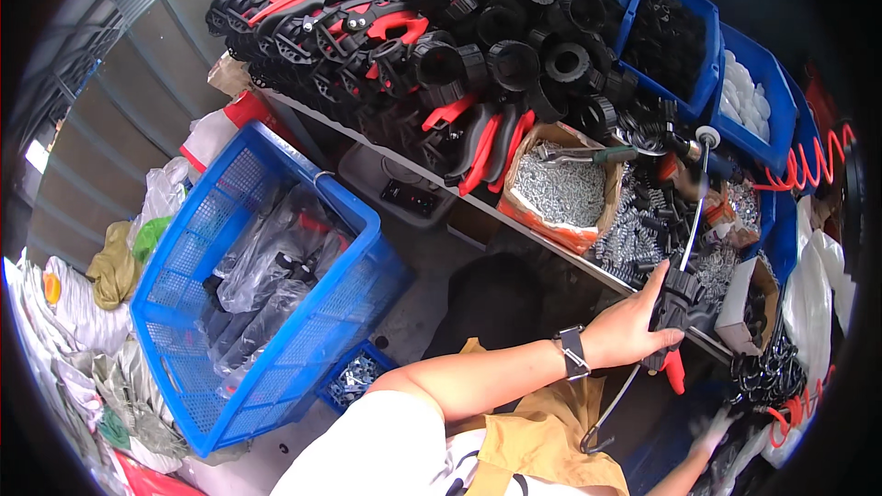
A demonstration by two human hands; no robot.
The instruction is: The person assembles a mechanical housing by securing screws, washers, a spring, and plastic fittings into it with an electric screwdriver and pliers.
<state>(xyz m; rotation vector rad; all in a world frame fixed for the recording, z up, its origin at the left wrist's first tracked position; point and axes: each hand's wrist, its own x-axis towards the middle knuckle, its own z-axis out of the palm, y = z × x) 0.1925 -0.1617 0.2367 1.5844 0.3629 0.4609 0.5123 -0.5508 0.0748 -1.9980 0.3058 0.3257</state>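
Two bare hands are at work by the bench edge. Nearest, at the lower right, the right hand [712,432] is blurred and low among dark parts; whether it is spread or gripping I cannot tell. Just above it the left hand [634,326], a dark band at its wrist, is wrapped around a black plastic tool body with a red trigger [678,312], thumb stretched up along its side; the piece sits at the front lip of the long grey workbench [478,205], with a thin grey hose [694,220] rising behind it. To the left stands a tall blue perforated plastic crate [184,331] holding parts in clear bags. On the bench behind the held tool lies an open brown cardboard box of silvery screws [560,188], orange-sided. Farther back are heaps of black ribbed rings [528,32] and red-and-black assemblies [349,14], then blue plastic bins [680,37] along the right.
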